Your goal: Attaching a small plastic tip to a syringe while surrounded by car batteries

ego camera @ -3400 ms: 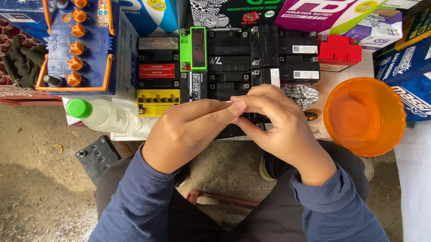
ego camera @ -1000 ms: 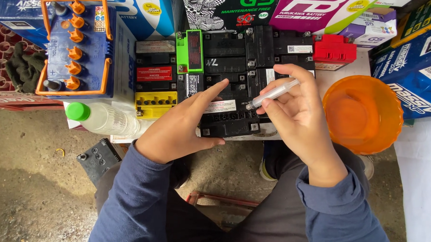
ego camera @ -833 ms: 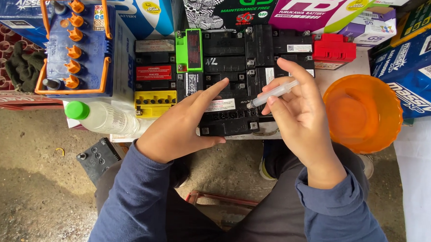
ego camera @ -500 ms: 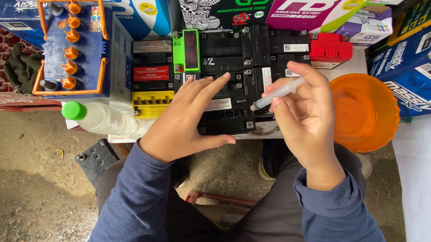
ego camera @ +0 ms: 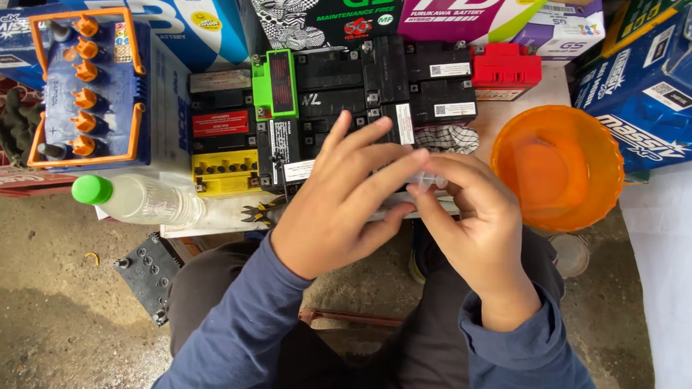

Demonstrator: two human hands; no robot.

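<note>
The person's left hand point(ego camera: 338, 206) and right hand point(ego camera: 479, 230) met over the near edge of a cluster of small black rectangular batteries point(ego camera: 365, 95) on the counter point(ego camera: 518, 108). Between them they held a slim, clear plastic tube-like tool point(ego camera: 431, 180), most of it hidden by the fingers; only a short translucent stretch showed near the right thumb and forefinger. The right hand was curled, its fingertips pinched on the tool. The left hand was half open, fingers stretched forward and spread, the fingertips touching the tool's end; how firmly it gripped could not be told. Both hands came from dark blue long sleeves point(ego camera: 241, 329).

Just left of the hands lay a small yellow-topped battery point(ego camera: 224, 171), a red-labelled black battery point(ego camera: 220, 123) behind it, and a bright green battery point(ego camera: 275, 83) standing beside the black ones. A clear plastic bottle with a green cap point(ego camera: 139, 199) lay on its side near the counter's front edge. Further left stood a blue battery with orange caps and an orange handle frame point(ego camera: 93, 86). A round orange plastic bowl point(ego camera: 558, 167) sat just right of the right hand, and a red battery point(ego camera: 506, 68) lay behind it. Coloured cardboard boxes point(ego camera: 329, 10) lined the back.
</note>
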